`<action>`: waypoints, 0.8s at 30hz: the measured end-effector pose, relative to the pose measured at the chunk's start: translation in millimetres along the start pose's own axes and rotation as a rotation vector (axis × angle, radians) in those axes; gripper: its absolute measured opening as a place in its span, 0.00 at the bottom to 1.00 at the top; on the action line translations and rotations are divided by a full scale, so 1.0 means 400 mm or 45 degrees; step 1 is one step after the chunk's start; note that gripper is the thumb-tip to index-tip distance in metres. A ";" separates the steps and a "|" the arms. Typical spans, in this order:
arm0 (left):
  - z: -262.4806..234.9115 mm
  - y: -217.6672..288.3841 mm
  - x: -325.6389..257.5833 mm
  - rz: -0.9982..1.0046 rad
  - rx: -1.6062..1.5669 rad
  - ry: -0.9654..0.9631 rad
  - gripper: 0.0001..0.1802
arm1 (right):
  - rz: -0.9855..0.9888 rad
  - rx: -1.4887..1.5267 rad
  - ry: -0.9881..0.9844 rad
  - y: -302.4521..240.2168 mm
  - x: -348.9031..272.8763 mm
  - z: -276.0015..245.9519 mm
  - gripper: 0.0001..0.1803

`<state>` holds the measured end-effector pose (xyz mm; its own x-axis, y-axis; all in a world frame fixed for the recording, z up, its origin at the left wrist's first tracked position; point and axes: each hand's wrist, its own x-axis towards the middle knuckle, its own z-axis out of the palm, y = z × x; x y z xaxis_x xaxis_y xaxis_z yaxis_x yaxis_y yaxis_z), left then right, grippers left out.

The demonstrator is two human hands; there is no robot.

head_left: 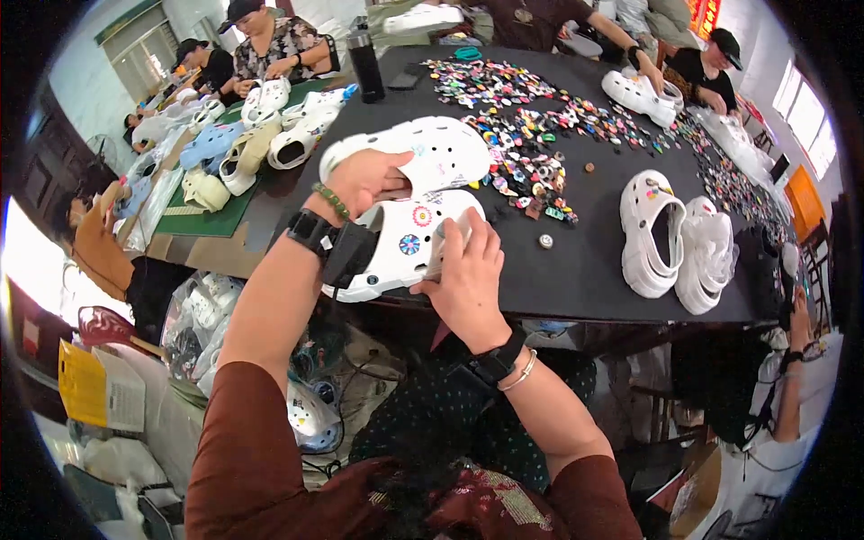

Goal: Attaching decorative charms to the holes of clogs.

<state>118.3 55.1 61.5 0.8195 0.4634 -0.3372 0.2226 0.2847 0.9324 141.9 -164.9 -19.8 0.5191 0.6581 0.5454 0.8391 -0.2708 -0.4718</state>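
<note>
Two white clogs are together at the table's near edge. My left hand (pixel 364 183) grips the farther clog (pixel 450 148) at its foot opening, its fingertips partly hidden. That clog has small pale charms on its holed top. My right hand (pixel 468 279) is closed over the toe end of the nearer clog (pixel 382 247), fingers on top and thumb along the side. On the nearer clog are a pink-red round charm (pixel 421 216) and a blue pinwheel-like charm (pixel 409 244). Whether a charm is under my right fingers is hidden.
Loose colourful shoe charms (pixel 531 166) spread over the black table (pixel 558 288). Another white clog pair (pixel 650 234) stands right, one partly in clear plastic. A dark bottle (pixel 364 63) stands at the back left, near more clogs (pixel 243 153). Several people work around the tables.
</note>
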 end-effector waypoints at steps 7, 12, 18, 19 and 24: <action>0.040 -0.065 -0.003 0.335 0.055 0.317 0.14 | -0.061 0.061 -0.051 0.020 0.009 -0.013 0.52; 0.033 -0.080 0.010 0.399 0.291 0.431 0.14 | -0.207 0.206 -0.170 0.105 0.033 -0.068 0.43; 0.045 -0.070 -0.003 0.358 0.232 0.425 0.14 | 0.038 0.428 -0.162 0.297 0.131 -0.149 0.12; 0.051 -0.070 -0.003 0.365 0.238 0.441 0.14 | 0.000 0.362 -0.104 0.336 0.150 -0.154 0.10; 0.017 -0.090 0.024 0.322 0.339 0.540 0.15 | 0.124 0.241 -0.315 0.366 0.264 -0.161 0.09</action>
<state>121.9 43.7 25.7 0.5928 0.8023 -0.0702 0.2173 -0.0753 0.9732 329.9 -180.3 13.1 0.5203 0.7928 0.3173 0.7304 -0.2206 -0.6464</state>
